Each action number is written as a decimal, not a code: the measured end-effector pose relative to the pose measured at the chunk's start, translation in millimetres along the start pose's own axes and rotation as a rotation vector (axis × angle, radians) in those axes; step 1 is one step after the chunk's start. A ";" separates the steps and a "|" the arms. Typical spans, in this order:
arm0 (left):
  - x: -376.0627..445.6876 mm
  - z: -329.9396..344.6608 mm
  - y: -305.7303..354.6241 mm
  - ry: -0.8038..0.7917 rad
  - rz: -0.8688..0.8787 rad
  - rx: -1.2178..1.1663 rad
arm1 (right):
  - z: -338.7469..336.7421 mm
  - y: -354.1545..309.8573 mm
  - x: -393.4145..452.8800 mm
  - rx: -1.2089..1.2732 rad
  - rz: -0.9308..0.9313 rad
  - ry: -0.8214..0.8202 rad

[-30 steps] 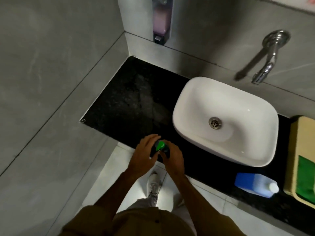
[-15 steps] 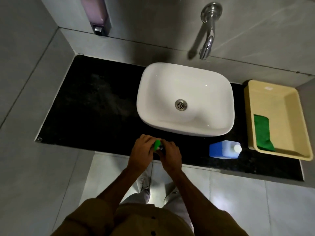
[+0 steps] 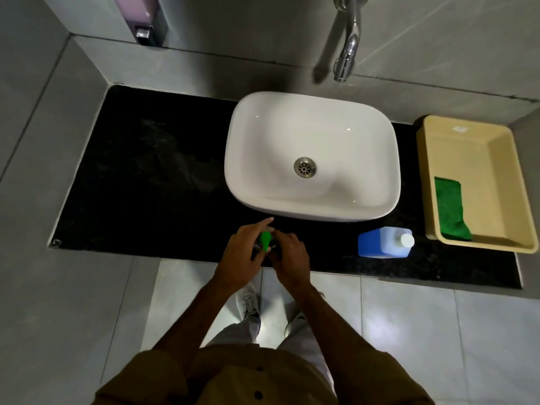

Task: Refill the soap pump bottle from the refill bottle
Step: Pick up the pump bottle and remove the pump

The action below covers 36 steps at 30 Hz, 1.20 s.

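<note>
- Early stage: left hand (image 3: 238,258) and right hand (image 3: 289,255) curled round the pump bottle (image 3: 265,242) at desk (image 3: 152,182) front edge, apparently unscrewing.
- Refill bottle (image 3: 382,242) lying capped at 3 o'clock, untouched.
- Left: opening, pouring, reclosing.

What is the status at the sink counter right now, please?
Left hand and right hand both on the green-topped pump bottle. Blue refill bottle lying on the counter, white cap on, untouched. Nothing in the way.
</note>
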<state>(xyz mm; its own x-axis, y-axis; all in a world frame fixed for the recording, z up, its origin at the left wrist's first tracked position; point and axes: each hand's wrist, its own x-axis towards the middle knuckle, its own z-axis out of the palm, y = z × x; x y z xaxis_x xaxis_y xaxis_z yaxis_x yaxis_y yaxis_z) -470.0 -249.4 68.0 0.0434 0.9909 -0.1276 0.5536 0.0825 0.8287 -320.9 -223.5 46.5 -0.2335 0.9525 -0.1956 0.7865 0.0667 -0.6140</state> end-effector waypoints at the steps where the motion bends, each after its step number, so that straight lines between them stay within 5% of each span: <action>1: 1.2 -1.7 -1.3 -0.001 0.021 0.002 | 0.4 0.6 0.8 0.002 0.003 0.000; 7: 10.3 -3.8 9.6 0.155 -0.100 0.079 | 3.3 3.5 -2.1 0.013 -0.003 0.029; 13: 9.7 -11.5 7.6 -0.056 0.015 -0.041 | 4.0 3.7 -0.7 0.041 0.028 0.043; 19: 15.0 -3.9 13.8 0.125 -0.158 0.220 | 3.3 5.6 -0.3 0.019 0.035 -0.035; 24: 11.1 -8.8 10.2 -0.046 -0.057 0.053 | 4.7 4.1 -0.6 0.008 0.043 -0.020; 36: 14.6 3.2 17.5 0.260 -0.216 0.236 | 8.7 6.0 -2.9 0.065 0.061 0.015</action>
<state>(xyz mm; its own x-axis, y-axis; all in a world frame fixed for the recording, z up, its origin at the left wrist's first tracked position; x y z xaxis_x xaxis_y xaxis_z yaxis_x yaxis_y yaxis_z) -457.0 -233.8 78.8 -0.2891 0.9500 -0.1177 0.7039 0.2943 0.6464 -320.4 -228.5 36.7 -0.1775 0.9585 -0.2231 0.7602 -0.0104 -0.6496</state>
